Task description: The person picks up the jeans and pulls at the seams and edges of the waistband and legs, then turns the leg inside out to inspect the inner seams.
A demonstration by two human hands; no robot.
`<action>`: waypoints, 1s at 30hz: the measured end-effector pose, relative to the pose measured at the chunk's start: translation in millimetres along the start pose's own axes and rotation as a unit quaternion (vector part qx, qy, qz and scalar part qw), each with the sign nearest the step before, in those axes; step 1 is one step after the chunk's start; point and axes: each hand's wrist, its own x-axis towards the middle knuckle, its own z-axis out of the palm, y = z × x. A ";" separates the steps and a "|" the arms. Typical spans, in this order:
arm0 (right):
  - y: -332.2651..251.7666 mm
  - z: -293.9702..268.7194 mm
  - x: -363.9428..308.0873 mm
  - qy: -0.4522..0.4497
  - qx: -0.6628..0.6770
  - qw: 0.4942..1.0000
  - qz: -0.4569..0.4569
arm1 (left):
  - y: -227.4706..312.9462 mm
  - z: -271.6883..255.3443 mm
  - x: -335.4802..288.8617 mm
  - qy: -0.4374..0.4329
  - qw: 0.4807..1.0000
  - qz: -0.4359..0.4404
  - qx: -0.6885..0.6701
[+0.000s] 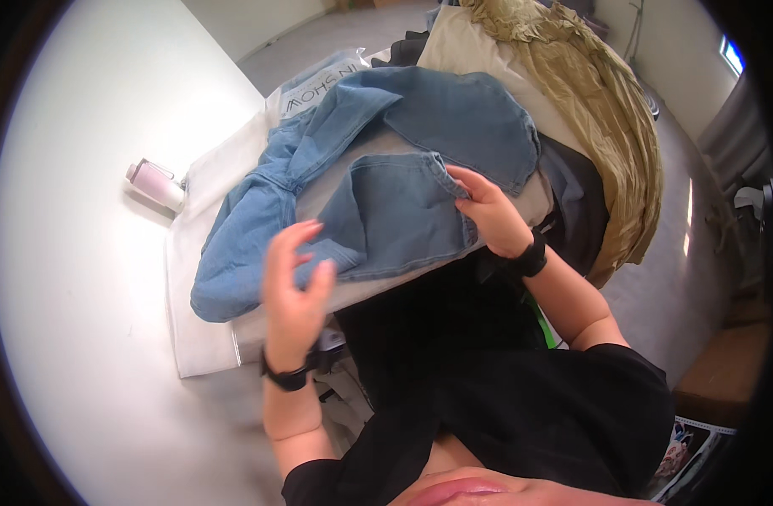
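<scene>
Head view shows a light blue denim garment [378, 181] spread over a grey board on the white table [83, 253]. Your right hand [486, 211] pinches its folded edge; your left hand [294, 291] hovers open above the sleeve. Pulling one-handed could drag it askew. Nearby, a pink bottle [155, 184] and heaped olive fabric [597, 110] crowd it.

A clear plastic bag [319, 80] lies on the table above the denim, partly covered by it; it is flat and has a white panel with dark letters. At the lower right corner, a printed sheet [686, 451] lies on the floor; it is white-edged with coloured pictures, and only part of it shows. A small white label on the bottle [155, 184] is too small to tell.
</scene>
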 end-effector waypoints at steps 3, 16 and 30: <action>-4.0 3.8 -11.9 -0.013 0.005 1.000 -0.002 | -22.0 41.8 12.0 -0.023 0.999 0.025 0.037; 10.7 -22.0 3.3 0.094 -0.206 0.973 -0.045 | -45.2 111.9 68.0 -0.196 0.978 0.077 -0.008; 32.4 -14.1 6.2 0.158 -0.011 0.987 -0.022 | -75.3 111.0 81.5 -0.219 0.971 -0.059 -0.082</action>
